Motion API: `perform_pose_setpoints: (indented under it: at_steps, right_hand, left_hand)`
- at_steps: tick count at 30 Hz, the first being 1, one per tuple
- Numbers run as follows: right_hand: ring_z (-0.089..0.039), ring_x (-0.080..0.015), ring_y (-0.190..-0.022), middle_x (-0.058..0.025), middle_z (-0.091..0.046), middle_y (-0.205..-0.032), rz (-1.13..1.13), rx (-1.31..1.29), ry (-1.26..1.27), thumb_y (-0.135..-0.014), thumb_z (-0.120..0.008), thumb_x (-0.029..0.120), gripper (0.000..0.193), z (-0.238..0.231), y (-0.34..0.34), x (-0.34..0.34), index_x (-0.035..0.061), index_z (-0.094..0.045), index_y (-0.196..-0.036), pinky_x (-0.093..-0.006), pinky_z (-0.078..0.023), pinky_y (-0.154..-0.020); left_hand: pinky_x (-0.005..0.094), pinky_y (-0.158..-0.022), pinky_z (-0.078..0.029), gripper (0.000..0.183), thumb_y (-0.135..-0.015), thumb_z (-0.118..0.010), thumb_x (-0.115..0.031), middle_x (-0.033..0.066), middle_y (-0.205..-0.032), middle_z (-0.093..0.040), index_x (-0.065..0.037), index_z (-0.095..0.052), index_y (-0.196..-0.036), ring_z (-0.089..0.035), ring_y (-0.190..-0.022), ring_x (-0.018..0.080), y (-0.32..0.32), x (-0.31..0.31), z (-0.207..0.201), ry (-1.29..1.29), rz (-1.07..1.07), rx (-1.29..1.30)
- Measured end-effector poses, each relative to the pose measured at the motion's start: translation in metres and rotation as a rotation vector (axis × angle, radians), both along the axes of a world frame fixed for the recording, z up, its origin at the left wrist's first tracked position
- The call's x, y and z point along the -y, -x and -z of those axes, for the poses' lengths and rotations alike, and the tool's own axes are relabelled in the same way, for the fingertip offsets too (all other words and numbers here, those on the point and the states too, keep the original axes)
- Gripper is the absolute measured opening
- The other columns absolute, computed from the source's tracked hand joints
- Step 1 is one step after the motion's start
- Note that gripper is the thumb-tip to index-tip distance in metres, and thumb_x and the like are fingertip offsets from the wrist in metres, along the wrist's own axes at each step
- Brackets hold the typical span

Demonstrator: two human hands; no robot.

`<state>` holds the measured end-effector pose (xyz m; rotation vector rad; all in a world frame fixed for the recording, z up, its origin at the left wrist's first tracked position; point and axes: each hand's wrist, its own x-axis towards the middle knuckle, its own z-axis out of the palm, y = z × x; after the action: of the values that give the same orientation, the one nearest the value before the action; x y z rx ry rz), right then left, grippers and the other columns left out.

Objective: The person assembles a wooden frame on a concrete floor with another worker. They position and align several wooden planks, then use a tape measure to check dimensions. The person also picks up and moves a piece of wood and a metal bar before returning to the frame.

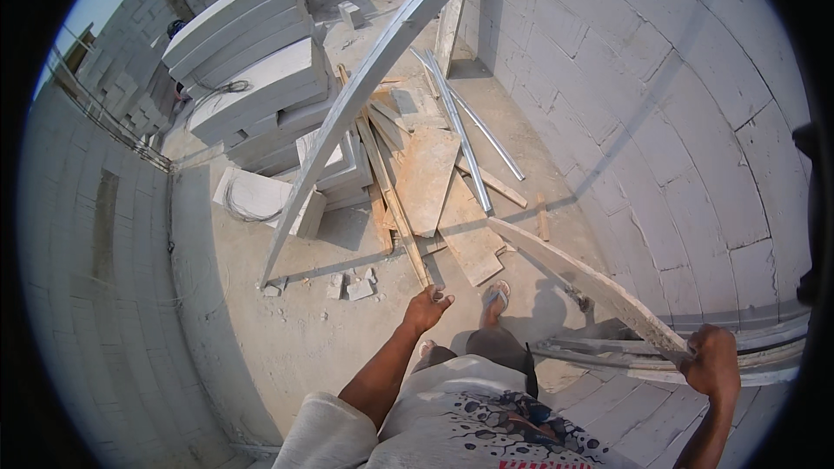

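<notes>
My right hand point(712, 362) is closed around the near end of a long, narrow, weathered wooden board point(591, 280). The board slants away from it toward the scrap wood in the middle. In front of my body, my left hand point(426, 309) hovers with the fingers loosely curled and the thumb apart, nothing visible in it. Just beyond that hand lies the near end of a thin wooden strip point(389, 195). Several flat wooden panels point(426, 181) lie in a loose pile ahead, and two silvery metal bars point(460, 143) rest across them.
A long metal channel point(347, 108) slants across the view from the floor at left. Behind it stand stacked pale blocks point(256, 78) with coiled wire. Block walls point(625, 104) rise on both sides. Long metal lengths point(599, 353) lie beside my right arm; broken block pieces point(359, 289) litter the floor.
</notes>
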<state>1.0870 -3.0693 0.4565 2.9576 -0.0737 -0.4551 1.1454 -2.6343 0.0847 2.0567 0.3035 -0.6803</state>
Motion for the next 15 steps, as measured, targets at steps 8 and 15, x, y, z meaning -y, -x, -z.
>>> perform_pose_setpoints:
  at_steps: [8, 15]
  right_hand:
    - [-0.059, -0.0297, -0.070, -0.0126, -0.058, -0.067, -0.452, 0.018, 0.135, -0.054, -0.081, 0.008, 0.018, -0.074, -0.003, -0.134, 0.0032, -0.065, -0.062, -0.0379, -0.046, -0.075]
    - [-0.060, -0.0235, -0.069, -0.0066, -0.057, -0.065, -1.003, -0.099, 0.085, -0.058, -0.081, 0.009, 0.016, -0.076, -0.031, -0.259, 0.0057, -0.068, -0.067, -0.0365, -0.046, -0.077]
  left_hand:
    - [0.0429, -0.104, -0.041, 0.093, -0.075, -0.080, -0.044, 0.0263, -0.135, -0.050, -0.006, -0.034, -0.146, -0.050, -0.124, 0.0388, 0.126, -0.071, -0.040, -0.101, -0.115, 0.157]
    - [0.0450, -0.113, -0.028, 0.099, -0.069, -0.084, -0.039, 0.0213, -0.142, -0.044, -0.010, -0.033, -0.148, -0.041, -0.132, 0.0377, 0.148, -0.085, -0.106, -0.194, -0.184, 0.568]
